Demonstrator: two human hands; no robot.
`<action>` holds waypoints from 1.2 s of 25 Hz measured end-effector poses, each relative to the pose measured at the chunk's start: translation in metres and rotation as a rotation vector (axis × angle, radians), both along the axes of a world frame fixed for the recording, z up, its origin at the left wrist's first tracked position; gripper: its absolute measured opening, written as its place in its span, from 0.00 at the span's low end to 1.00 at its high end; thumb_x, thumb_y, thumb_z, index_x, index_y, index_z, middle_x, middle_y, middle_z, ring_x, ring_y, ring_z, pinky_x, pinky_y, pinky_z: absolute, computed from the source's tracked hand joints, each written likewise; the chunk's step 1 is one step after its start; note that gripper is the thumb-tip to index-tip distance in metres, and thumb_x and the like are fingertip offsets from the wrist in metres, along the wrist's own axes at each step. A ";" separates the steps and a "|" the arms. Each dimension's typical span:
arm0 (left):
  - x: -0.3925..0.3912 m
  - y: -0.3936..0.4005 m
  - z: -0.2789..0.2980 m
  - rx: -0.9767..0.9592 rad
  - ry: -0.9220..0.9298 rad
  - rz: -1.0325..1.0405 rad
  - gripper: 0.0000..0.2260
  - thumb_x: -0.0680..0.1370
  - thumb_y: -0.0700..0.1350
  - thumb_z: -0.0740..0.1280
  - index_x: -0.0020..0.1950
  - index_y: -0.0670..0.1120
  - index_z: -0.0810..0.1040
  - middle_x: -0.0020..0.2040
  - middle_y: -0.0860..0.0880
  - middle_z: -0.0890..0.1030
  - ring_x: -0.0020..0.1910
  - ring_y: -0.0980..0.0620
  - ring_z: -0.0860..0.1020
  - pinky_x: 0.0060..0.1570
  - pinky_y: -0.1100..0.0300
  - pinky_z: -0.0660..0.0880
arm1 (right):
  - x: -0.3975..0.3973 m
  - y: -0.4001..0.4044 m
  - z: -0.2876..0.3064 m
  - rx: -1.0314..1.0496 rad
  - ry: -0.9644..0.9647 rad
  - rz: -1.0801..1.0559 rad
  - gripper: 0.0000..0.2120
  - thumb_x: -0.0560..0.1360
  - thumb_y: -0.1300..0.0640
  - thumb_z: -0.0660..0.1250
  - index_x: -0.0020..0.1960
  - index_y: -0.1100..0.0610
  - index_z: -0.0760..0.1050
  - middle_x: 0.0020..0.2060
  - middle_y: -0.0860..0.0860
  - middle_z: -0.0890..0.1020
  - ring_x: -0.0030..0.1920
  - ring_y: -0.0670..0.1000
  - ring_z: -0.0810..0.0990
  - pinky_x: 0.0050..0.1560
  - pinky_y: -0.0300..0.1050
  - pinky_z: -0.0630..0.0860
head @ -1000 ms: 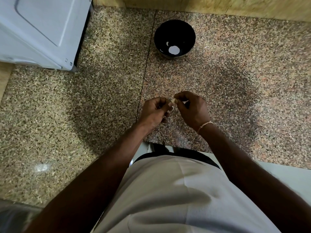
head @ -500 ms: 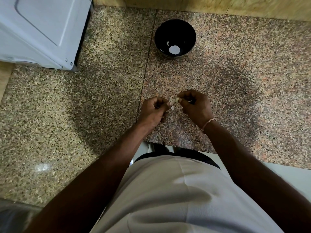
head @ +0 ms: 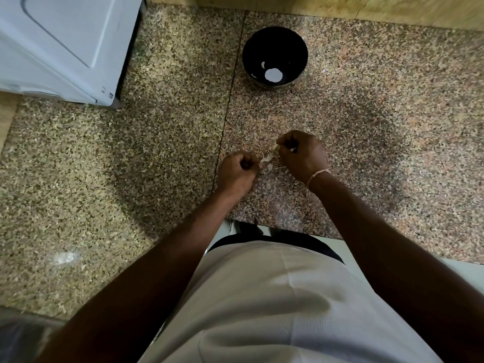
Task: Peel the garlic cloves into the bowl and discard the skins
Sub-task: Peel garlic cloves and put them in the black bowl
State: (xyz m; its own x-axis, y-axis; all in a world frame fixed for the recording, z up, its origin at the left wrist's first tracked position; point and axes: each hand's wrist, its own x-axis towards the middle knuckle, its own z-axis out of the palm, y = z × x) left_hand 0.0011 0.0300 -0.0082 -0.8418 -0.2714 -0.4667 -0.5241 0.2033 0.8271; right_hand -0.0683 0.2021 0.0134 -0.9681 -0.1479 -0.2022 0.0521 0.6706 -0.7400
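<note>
Two hands at work over the granite countertop (head: 170, 158), a little in from its near edge, right of the seam between the slabs. Left hand (head: 237, 170) curled, fingertips pinching a pale strip of skin (head: 266, 159). Right hand (head: 303, 155) curled too, pinching the garlic clove (head: 275, 147) at thumb and forefinger; only a small yellowish tip of it shows. Skin stretches between the two hands, so the strip looks part-torn but not free. A few pale flecks lie on the stone just below the hands, probably shed skin, though they are too small to be sure.

Black bowl (head: 275, 57) stands near the far edge of the countertop, well apart from the hands, straight ahead of them. Inside it: a round pale patch at the bottom and a smaller pale bit beside it. Whether these are peeled cloves or glare I cannot tell.

Grey-white appliance (head: 62, 45) occupies the far left corner. White shirt fills the near foreground.

Step in hand, as I judge it: stripping the skin off one clove, mid-pull. Next move calls for pulling the strip clear, checking the clove for leftover skin, then reaching the right hand forward to drop the clove in the bowl. Left hand would need to shed the skin somewhere; no bin for skins is in view.
</note>
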 end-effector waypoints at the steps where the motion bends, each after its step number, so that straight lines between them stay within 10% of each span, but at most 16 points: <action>1: 0.001 0.000 -0.002 -0.017 0.004 -0.009 0.05 0.77 0.43 0.77 0.44 0.49 0.83 0.39 0.51 0.85 0.35 0.51 0.82 0.43 0.42 0.85 | -0.005 -0.005 0.001 0.006 0.010 0.021 0.04 0.77 0.59 0.72 0.51 0.53 0.84 0.42 0.45 0.83 0.41 0.42 0.80 0.37 0.26 0.70; 10: 0.012 -0.004 -0.007 -0.007 0.024 0.020 0.07 0.77 0.42 0.77 0.42 0.51 0.82 0.34 0.50 0.82 0.35 0.45 0.81 0.41 0.35 0.83 | -0.041 -0.040 -0.009 0.113 -0.023 0.132 0.09 0.74 0.59 0.72 0.51 0.50 0.87 0.45 0.47 0.88 0.45 0.46 0.85 0.46 0.38 0.79; 19: 0.007 0.015 -0.001 -0.102 0.107 -0.041 0.04 0.76 0.43 0.79 0.48 0.48 0.87 0.43 0.54 0.87 0.38 0.59 0.83 0.40 0.60 0.81 | 0.002 0.016 0.001 0.110 -0.016 0.000 0.12 0.78 0.59 0.70 0.60 0.54 0.85 0.53 0.52 0.87 0.47 0.46 0.84 0.49 0.37 0.79; 24: 0.002 0.029 0.006 -0.260 0.161 -0.155 0.06 0.78 0.40 0.76 0.54 0.46 0.87 0.49 0.53 0.86 0.42 0.66 0.80 0.44 0.69 0.80 | 0.038 0.028 0.000 0.226 0.047 0.067 0.05 0.78 0.60 0.68 0.48 0.56 0.84 0.40 0.53 0.86 0.38 0.51 0.82 0.41 0.41 0.77; 30: 0.011 0.022 0.010 -0.298 0.095 -0.003 0.08 0.73 0.43 0.81 0.42 0.52 0.82 0.37 0.59 0.83 0.36 0.64 0.81 0.31 0.75 0.71 | 0.050 0.021 -0.004 0.266 0.123 0.045 0.07 0.80 0.62 0.64 0.53 0.61 0.81 0.46 0.58 0.80 0.44 0.57 0.78 0.45 0.51 0.78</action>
State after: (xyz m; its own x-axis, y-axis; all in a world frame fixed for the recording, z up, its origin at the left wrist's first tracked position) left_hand 0.0117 0.0521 0.0017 -0.8789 -0.3818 -0.2858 -0.4460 0.4457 0.7762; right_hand -0.0183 0.2230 0.0097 -0.9814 -0.1489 -0.1212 -0.0614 0.8417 -0.5365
